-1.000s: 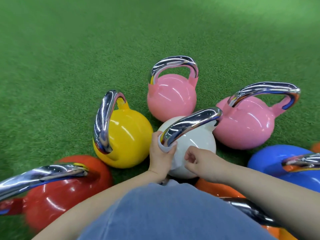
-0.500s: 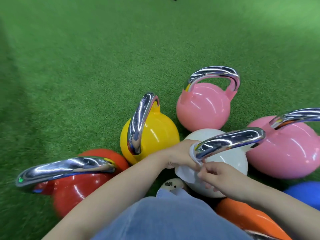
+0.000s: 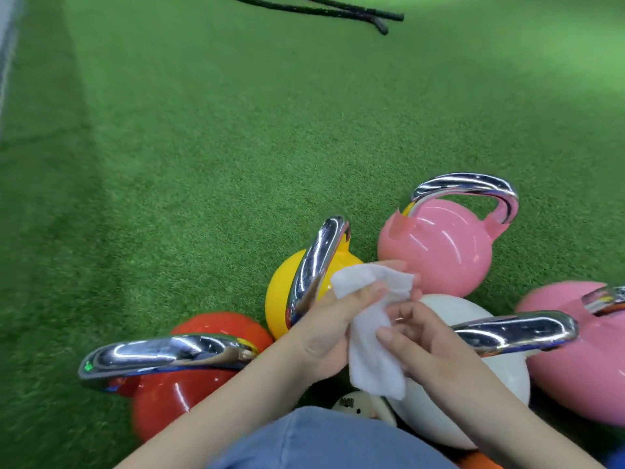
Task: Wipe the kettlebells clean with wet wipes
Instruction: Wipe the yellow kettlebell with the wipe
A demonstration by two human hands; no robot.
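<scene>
A white wet wipe (image 3: 370,333) hangs between both hands above the kettlebells. My left hand (image 3: 324,330) grips its upper part, thumb across the cloth. My right hand (image 3: 422,340) pinches its right edge with curled fingers. Below them sits the white kettlebell (image 3: 480,384) with a chrome handle (image 3: 517,330). Around it stand a yellow kettlebell (image 3: 280,289), a red one (image 3: 176,394), a pink one (image 3: 436,252) and a second pink one (image 3: 575,367) at the right edge.
Green artificial turf (image 3: 203,147) covers the floor, open to the left and ahead. Black ropes (image 3: 338,11) lie far ahead at the top. My blue-clad knee (image 3: 324,441) fills the bottom centre, and a small white round object (image 3: 358,404) lies just beyond it.
Both hands have lifted the wipe off the white kettlebell's handle and now hold it up between them. The view has swung left and upward, bringing the ropes in.
</scene>
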